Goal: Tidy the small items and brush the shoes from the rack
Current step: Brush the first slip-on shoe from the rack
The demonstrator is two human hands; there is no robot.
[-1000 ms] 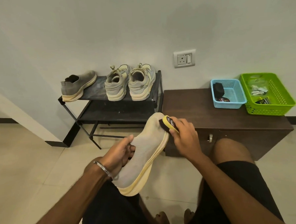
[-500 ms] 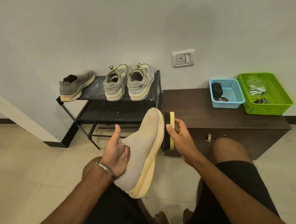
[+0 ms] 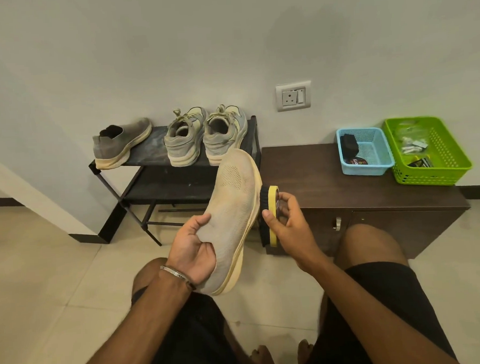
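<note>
Left hand (image 3: 193, 251) grips grey knit shoe (image 3: 232, 207) at its heel; right hand (image 3: 290, 229) pinches yellow-backed brush (image 3: 269, 208), bristles apparently touching the sole edge.

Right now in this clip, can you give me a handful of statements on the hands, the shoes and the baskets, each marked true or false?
1. The left hand holds a grey knit shoe by its heel end. True.
2. The right hand is empty. False: it grips a yellow-backed brush whose black bristles are at the shoe's sole edge.
3. Three shoes sit on the top shelf of the black rack. True: one grey slip-on and a laced pair.
4. The green basket sits on the floor. False: it is on the brown cabinet, beside the blue basket.
5. The blue basket holds nothing. False: dark items lie in it.
</note>
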